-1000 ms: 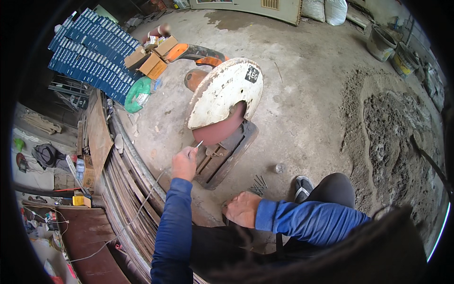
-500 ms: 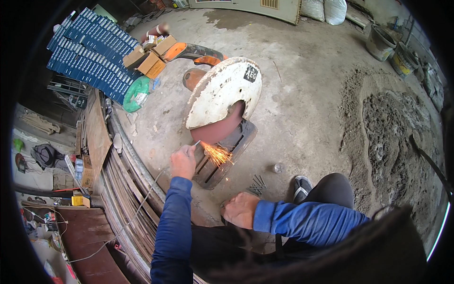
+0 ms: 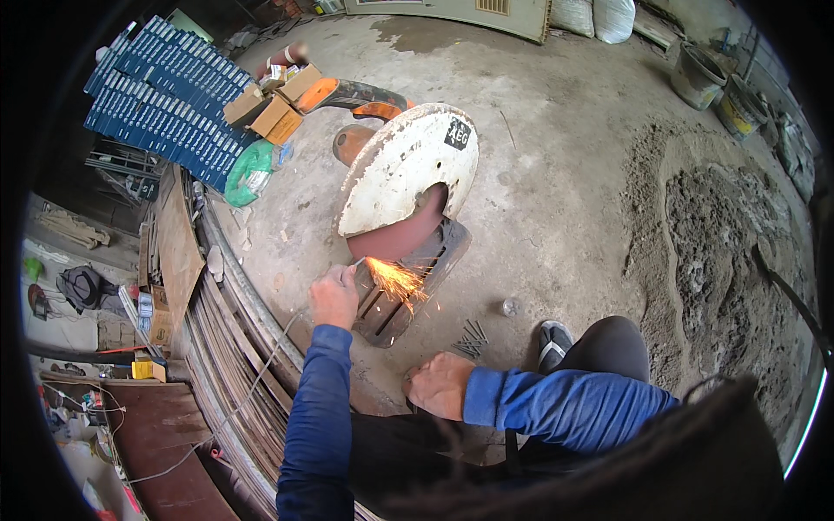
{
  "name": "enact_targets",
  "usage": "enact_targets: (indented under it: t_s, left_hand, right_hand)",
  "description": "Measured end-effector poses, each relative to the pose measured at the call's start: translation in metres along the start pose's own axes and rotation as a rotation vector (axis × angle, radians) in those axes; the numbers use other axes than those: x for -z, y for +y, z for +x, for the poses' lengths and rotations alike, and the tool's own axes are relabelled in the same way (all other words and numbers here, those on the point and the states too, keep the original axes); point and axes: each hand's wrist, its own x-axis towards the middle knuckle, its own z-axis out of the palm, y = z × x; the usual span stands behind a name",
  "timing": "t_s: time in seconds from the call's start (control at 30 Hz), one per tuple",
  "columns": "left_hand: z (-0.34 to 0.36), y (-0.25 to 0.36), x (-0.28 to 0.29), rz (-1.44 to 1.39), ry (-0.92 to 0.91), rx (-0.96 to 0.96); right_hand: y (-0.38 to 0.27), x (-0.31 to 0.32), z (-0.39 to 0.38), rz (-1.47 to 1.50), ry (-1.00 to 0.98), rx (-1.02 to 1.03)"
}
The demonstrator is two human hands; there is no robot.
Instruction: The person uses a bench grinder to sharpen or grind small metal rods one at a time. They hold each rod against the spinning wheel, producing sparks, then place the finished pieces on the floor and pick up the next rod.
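My left hand (image 3: 334, 297) pinches a thin metal rod (image 3: 359, 261), its tip at the edge of a reddish-brown abrasive disc (image 3: 395, 236). Orange sparks (image 3: 396, 283) spray from that point over the slotted dark base (image 3: 448, 250) of a cut-off saw. A worn white guard (image 3: 404, 169) covers the disc's upper part. Closer to me, my right hand (image 3: 439, 385) is closed with its fingers curled under; whatever it grips is hidden. Several short dark metal rods (image 3: 472, 339) lie on the floor just beyond it, near a small round clear container (image 3: 511, 306).
Long pipes and strips (image 3: 234, 347) run along the left, with a grey cable (image 3: 252, 386) across them. Blue stacked boxes (image 3: 165, 95) and open cartons (image 3: 276, 119) stand at the far left. To the right lies a heap of wet mortar (image 3: 725, 252); buckets (image 3: 699, 78) stand behind it.
The spark spray has grown brighter and denser. Both hands keep almost the same place; the whole view has shifted very slightly.
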Motion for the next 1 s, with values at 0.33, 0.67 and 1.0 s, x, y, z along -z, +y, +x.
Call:
enact_targets:
  t_s: [0.33, 0.67, 1.0]
  left_hand:
    - [0.001, 0.005, 0.003, -0.004, 0.023, -0.011]
    - [-0.017, 0.02, 0.039, -0.845, -0.457, 0.482]
    - [-0.015, 0.021, 0.051, -1.018, -0.464, 0.425]
  right_hand:
    - [0.0, 0.0, -0.001, 0.017, -0.012, -0.028]
    - [0.0, 0.002, -0.006, -0.015, 0.011, 0.026]
    - [0.001, 0.004, -0.01, -0.006, 0.035, 0.061]
